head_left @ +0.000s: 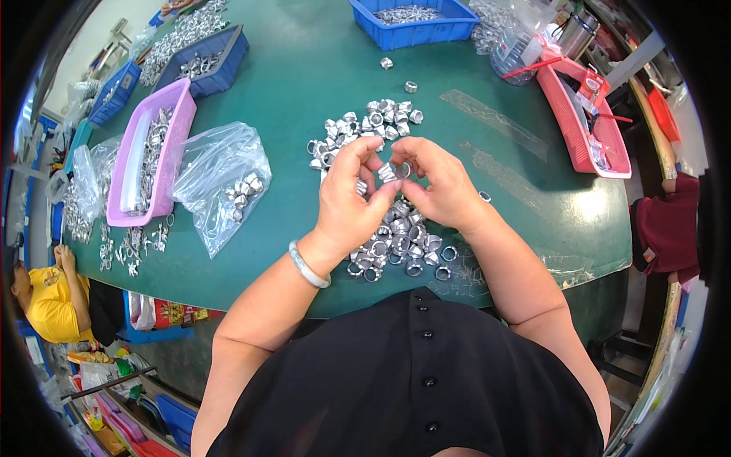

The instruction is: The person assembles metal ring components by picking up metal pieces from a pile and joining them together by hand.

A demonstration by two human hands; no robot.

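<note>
Over a green table, my left hand [346,194] is closed on silver metal rings. One ring [387,173] is pinched at the thumb and fingertips, and another [361,186] sits lower, against the fingers. My right hand [440,186] meets it from the other side, thumb and fingers closed round a silver ring [406,169]. The fingers partly hide these pieces. Just below my hands lies a heap of similar rings [400,240], and beyond them spreads another heap [381,118]. A pale bangle [308,265] circles my left wrist.
On the left are a clear bag [221,171] with rings inside, a pink tray [169,114] of metal pieces and a blue-grey bin [236,57]. A blue bin [415,34] stands at the far side, a red basket [582,145] at right. People sit at both sides.
</note>
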